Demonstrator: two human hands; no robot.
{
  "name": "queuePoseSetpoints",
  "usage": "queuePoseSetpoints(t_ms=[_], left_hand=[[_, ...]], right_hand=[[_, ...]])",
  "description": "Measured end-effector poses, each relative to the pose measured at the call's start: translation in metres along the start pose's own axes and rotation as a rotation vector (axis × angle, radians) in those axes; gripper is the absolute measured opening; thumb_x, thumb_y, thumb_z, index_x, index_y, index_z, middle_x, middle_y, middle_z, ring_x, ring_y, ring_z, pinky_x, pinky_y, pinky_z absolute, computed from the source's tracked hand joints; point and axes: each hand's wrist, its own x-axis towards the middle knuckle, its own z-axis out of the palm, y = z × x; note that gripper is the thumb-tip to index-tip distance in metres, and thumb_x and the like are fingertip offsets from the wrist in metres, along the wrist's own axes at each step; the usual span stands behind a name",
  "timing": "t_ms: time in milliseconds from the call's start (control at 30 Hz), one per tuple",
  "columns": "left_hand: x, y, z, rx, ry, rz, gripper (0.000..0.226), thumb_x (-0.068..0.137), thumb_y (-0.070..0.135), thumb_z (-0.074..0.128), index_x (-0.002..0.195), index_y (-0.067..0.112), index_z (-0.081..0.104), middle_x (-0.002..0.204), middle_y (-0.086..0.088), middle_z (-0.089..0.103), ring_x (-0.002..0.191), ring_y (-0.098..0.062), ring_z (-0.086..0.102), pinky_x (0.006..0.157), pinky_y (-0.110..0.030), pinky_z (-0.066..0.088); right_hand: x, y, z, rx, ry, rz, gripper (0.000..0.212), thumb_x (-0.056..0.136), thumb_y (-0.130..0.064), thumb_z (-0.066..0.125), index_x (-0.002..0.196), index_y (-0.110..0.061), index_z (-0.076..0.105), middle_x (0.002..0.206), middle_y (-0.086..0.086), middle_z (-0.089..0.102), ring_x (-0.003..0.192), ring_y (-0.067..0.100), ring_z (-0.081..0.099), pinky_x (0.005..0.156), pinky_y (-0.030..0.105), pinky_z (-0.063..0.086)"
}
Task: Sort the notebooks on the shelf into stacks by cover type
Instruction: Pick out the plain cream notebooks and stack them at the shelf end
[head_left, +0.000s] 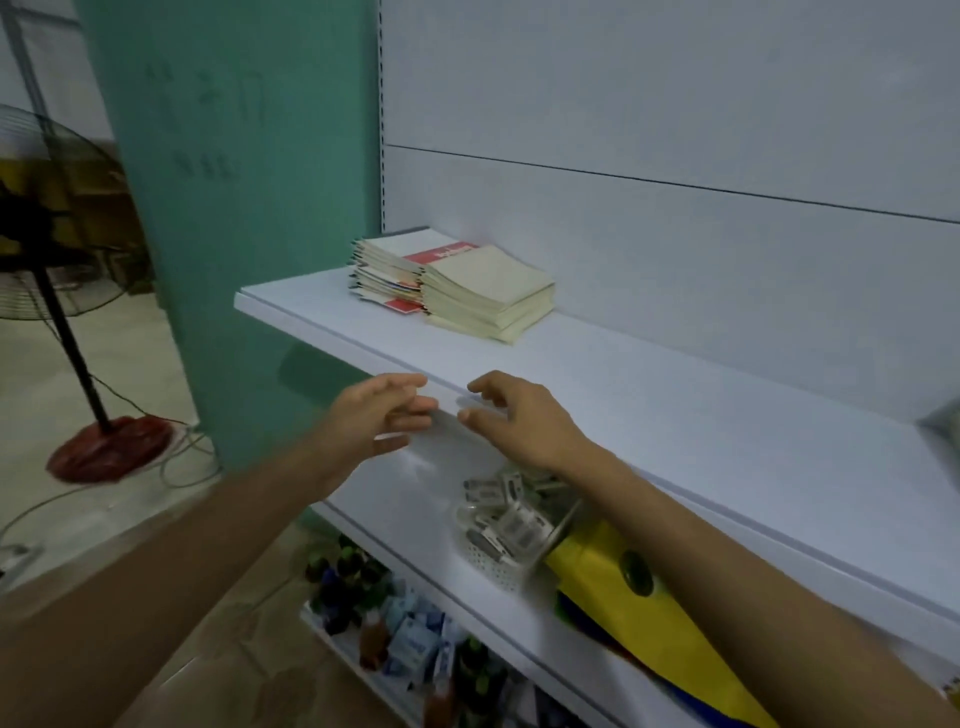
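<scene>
Head view, down onto shelf (623, 415)

The white shelf (675, 415) carries two notebook stacks at its rear left corner, set just beside each other. The spiral-bound stack (387, 270) is on the left, and the cream-cover stack (488, 291) is on the right. The left hand (374, 415) and right hand (519, 421) are at the shelf's front edge, well apart from the stacks, fingers relaxed and holding nothing. Motion blur obscures whether the fingertips touch the edge. On the lower shelf (415, 499), a white basket (488, 564) of small packets sits beside a yellow package (613, 587).
</scene>
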Motion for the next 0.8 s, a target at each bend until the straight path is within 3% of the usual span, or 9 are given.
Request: queuePoseSetpoints(t_ms=[167,400,600,700,800], left_hand=[[0.055,0.002,-0.005,-0.038,-0.040,-0.016,0.022,0.097,0.026,0.049,0.111,0.018,0.064,0.105,-0.003,0.072,0.096,-0.020,0.068,0.088,-0.034,0.050],[0.135,0.018,-0.026,0.015,-0.071,-0.036,0.025,0.100,0.029,0.044,0.116,0.021,0.061,0.107,0.000,0.071,0.098,-0.018,0.068,0.088,-0.032,0.052],[0.184,0.022,-0.037,-0.017,-0.115,-0.074,0.021,0.098,0.031,0.048,0.109,0.021,0.064,0.101,0.001,0.073,0.093,-0.016,0.069,0.079,-0.030,0.055],[0.207,0.025,-0.044,-0.031,-0.168,-0.042,0.019,0.097,0.030,0.049,0.104,0.021,0.064,0.097,0.001,0.073,0.087,-0.015,0.070,0.073,-0.026,0.056],[0.231,0.029,-0.053,-0.047,-0.268,-0.014,0.018,0.099,0.028,0.045,0.101,0.022,0.063,0.096,0.002,0.072,0.089,-0.015,0.069,0.077,-0.026,0.055]], right_hand=[[0.077,0.007,0.008,0.045,0.145,-0.049,0.034,0.091,-0.037,0.057,0.120,-0.019,0.060,0.123,0.000,0.062,0.111,0.016,0.057,0.092,0.033,0.046],[0.198,0.002,0.014,-0.005,0.304,-0.036,0.028,0.093,-0.029,0.054,0.117,-0.015,0.060,0.120,0.002,0.063,0.102,0.018,0.059,0.075,0.022,0.040],[0.262,0.014,-0.005,-0.093,0.464,-0.021,0.039,0.095,-0.034,0.051,0.129,-0.015,0.049,0.131,0.004,0.056,0.114,0.020,0.055,0.087,0.028,0.042],[0.288,0.028,0.003,-0.217,0.341,0.113,0.056,0.094,-0.050,0.045,0.138,-0.014,0.040,0.142,0.009,0.045,0.125,0.026,0.046,0.098,0.039,0.039],[0.294,0.042,0.031,-0.443,0.077,0.255,0.081,0.089,-0.071,0.018,0.141,-0.010,0.033,0.145,0.015,0.039,0.130,0.031,0.039,0.104,0.048,0.034]])
